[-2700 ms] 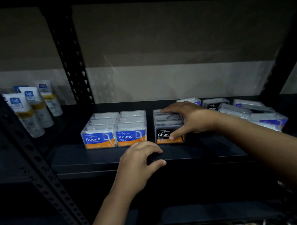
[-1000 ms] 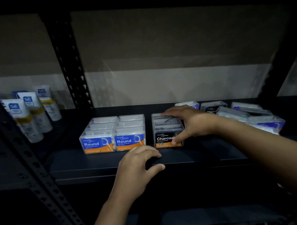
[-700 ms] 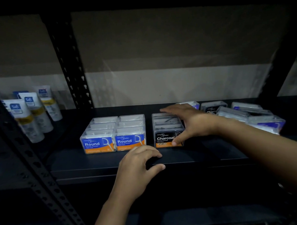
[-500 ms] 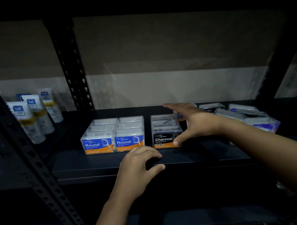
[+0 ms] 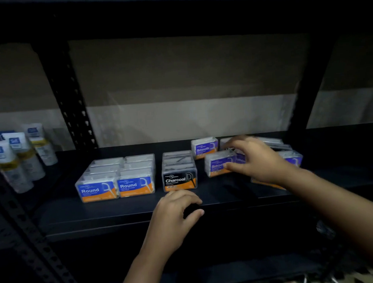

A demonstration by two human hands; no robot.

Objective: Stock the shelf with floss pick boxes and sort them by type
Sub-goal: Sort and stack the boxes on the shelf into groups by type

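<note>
Smooth box [image 5: 219, 166]: right of Charcoal row [image 5: 179, 170], under right hand [image 5: 256, 160], fingers curled on it; left hand [image 5: 175, 211] loosely curled, holding nothing, on shelf [image 5: 120, 209] edge.

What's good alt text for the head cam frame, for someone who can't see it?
A person's right hand reaches over a loose cluster of Smooth floss boxes on a dark shelf, while the left hand rests on the shelf's front edge. To the left stand a Charcoal row and two Round rows, with tubes beyond.
</note>
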